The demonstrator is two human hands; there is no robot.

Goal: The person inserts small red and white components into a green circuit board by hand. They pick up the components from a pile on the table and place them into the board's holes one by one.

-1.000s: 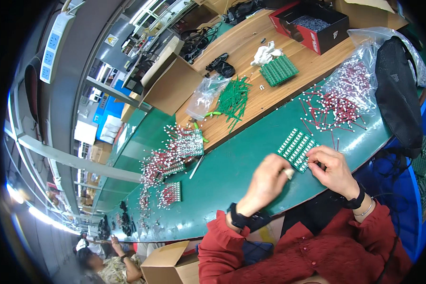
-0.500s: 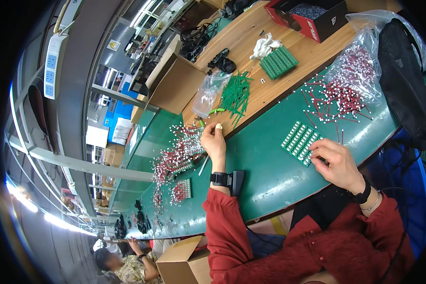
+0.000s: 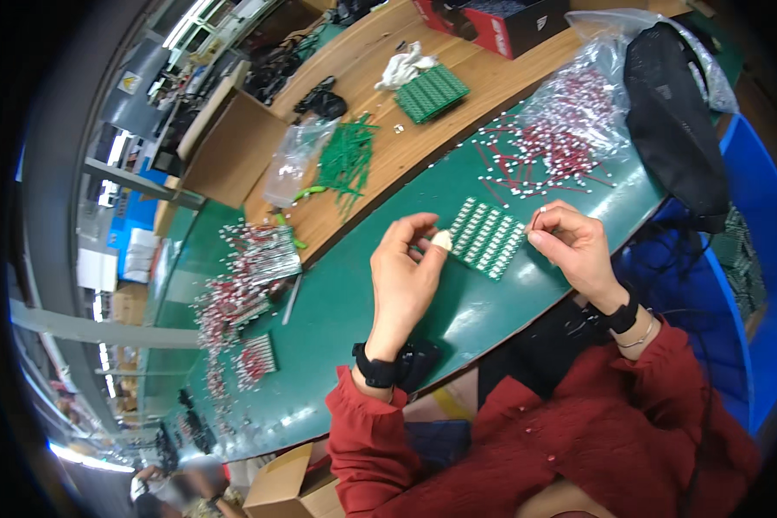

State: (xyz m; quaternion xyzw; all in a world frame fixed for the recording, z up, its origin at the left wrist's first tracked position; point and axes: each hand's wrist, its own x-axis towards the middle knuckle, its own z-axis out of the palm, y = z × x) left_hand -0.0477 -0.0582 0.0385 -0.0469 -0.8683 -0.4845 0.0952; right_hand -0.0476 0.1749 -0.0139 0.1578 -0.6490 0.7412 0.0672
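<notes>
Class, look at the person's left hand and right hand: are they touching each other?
Apart. The head view shows it: a clear gap separates the left hand from the right hand, with the green board showing between them.

Between the left hand (image 3: 406, 274) and right hand (image 3: 575, 248), the circuit board (image 3: 487, 239) looks like stiff plastic dotted with shiny white parts. Beneath it, the tabletop (image 3: 335, 298) is smooth and glossy. Beyond both hands runs a satin wooden board (image 3: 499, 76); past the right, a crinkled clear-plastic bag (image 3: 584, 79) and a matt cloth bag (image 3: 672, 121).
</notes>
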